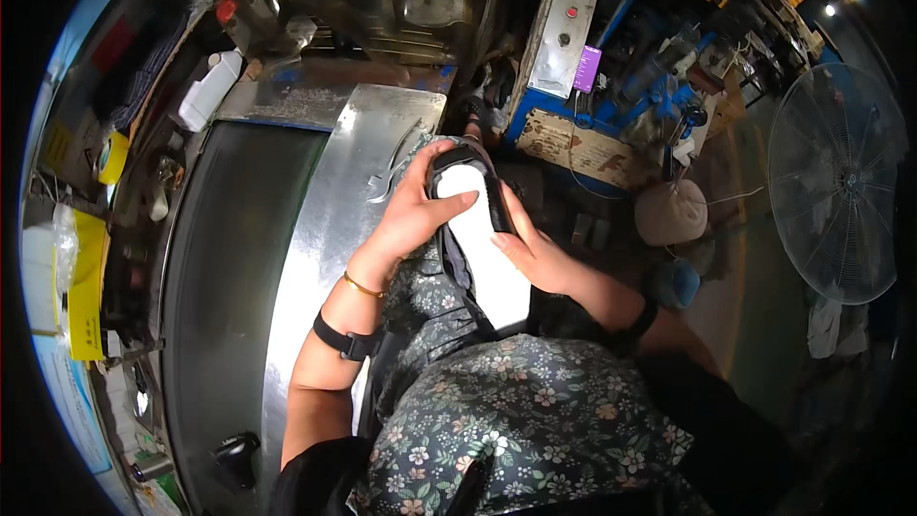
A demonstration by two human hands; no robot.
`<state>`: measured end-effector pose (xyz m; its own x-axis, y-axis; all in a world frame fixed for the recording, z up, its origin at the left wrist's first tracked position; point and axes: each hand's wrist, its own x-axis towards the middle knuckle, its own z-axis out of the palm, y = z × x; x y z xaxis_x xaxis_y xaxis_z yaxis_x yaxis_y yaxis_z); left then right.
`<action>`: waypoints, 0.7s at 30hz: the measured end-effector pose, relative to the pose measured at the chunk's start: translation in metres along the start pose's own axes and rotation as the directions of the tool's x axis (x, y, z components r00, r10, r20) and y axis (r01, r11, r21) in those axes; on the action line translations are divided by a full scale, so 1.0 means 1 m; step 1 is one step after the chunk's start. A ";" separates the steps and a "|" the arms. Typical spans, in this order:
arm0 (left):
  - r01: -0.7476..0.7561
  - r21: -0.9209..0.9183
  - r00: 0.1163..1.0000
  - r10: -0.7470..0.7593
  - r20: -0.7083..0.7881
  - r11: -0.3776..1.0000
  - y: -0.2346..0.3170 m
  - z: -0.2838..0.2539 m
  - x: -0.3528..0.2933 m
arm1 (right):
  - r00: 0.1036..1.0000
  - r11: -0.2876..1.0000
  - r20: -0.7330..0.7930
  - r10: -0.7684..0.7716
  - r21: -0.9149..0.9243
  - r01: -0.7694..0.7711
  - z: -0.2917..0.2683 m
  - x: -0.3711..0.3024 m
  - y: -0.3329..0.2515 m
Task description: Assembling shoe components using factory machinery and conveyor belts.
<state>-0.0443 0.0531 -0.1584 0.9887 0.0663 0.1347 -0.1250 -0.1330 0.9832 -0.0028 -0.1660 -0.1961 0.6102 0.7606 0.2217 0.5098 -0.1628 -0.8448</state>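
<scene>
A dark shoe upper [453, 263] lies over my lap, its long white sole-shaped underside [492, 272] turned up. My left hand [415, 210] grips it near the far end, thumb pressed on the white face and fingers wrapped round the dark edge. From the other side my right hand [540, 253] clasps it, thumb on the white edge and fingers along the dark side. Whether a last sits inside the upper is hidden.
To my left run a shiny metal ledge [320, 201] and a dark conveyor belt [239, 296]. A control box [565, 29] with buttons stands ahead on the right. A large fan [841, 182] and a thread cone [671, 212] are at right. Floral apron cloth [516, 411] covers my lap.
</scene>
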 end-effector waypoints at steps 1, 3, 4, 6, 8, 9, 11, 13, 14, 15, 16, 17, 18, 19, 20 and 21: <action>0.030 -0.467 0.998 0.001 0.066 0.884 0.000 -0.003 -0.004 | 0.999 0.994 -0.015 0.043 0.104 -0.041 0.002 0.000 -0.003; -0.019 -0.898 0.993 -0.094 -0.067 0.439 -0.016 0.006 -0.019 | 0.985 0.929 0.019 0.172 0.328 -0.168 0.001 0.002 -0.008; -0.111 -0.609 0.892 -0.192 -0.410 0.785 -0.036 0.034 -0.029 | 0.989 0.932 0.025 0.148 0.330 -0.148 0.004 0.014 -0.015; 0.091 -0.058 0.839 -0.108 -0.533 0.994 -0.010 0.037 -0.030 | 0.995 0.995 -0.012 0.099 0.016 -0.099 0.014 0.022 -0.024; 0.403 0.660 0.812 0.086 -0.578 0.634 0.016 0.030 -0.035 | 0.998 0.999 -0.063 0.025 0.050 -0.022 0.037 0.025 -0.034; 0.413 0.719 0.845 0.058 -0.531 0.559 0.026 0.027 -0.032 | 0.985 0.998 -0.170 -0.026 -0.052 0.017 0.047 0.025 -0.035; 0.342 0.800 0.875 0.144 -0.463 0.493 0.024 0.013 -0.023 | 0.967 0.965 -0.142 0.210 0.192 -0.181 0.052 0.027 -0.048; 0.025 0.666 0.902 0.270 -0.336 0.745 0.000 -0.002 -0.039 | 0.981 0.990 -0.186 0.061 0.134 -0.036 0.057 0.023 -0.037; -0.245 0.557 0.843 0.458 -0.282 0.794 -0.009 -0.002 -0.042 | 0.983 0.989 -0.179 0.047 0.148 -0.020 0.055 0.023 -0.035; -0.022 0.529 0.898 0.249 -0.362 0.849 -0.016 0.008 -0.056 | 0.965 0.989 -0.232 -0.119 -0.110 0.096 0.053 0.025 -0.034; 0.200 0.484 0.906 0.027 -0.422 0.852 -0.012 0.020 -0.067 | 0.924 0.914 -0.252 -0.287 -0.362 0.185 0.054 0.026 -0.032; 0.263 0.548 0.857 0.069 -0.511 0.794 -0.010 0.034 -0.070 | 0.924 0.962 -0.300 -0.237 -0.208 0.179 0.064 0.019 -0.030; 0.267 0.545 0.857 0.063 -0.512 0.795 -0.012 0.039 -0.069 | 0.926 0.962 -0.297 -0.232 -0.208 0.175 0.064 0.013 -0.028; 0.192 0.589 0.827 0.195 -0.528 0.785 -0.015 0.037 -0.064 | 0.951 0.993 -0.292 -0.103 -0.080 0.083 0.063 0.015 -0.031; 0.118 0.635 0.781 0.323 -0.534 0.764 -0.017 0.038 -0.062 | 0.962 0.999 -0.270 0.026 0.047 -0.014 0.061 0.017 -0.036; 0.151 0.577 0.746 0.290 -0.599 0.803 -0.018 0.041 -0.063 | 0.967 0.975 -0.200 0.160 0.182 -0.124 0.056 0.016 -0.043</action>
<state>-0.1008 0.0109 -0.1898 0.6519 0.6031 0.4597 0.0965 -0.6672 0.7386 -0.0491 -0.1119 -0.1839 0.7929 0.5832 0.1765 0.3114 -0.1388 -0.9401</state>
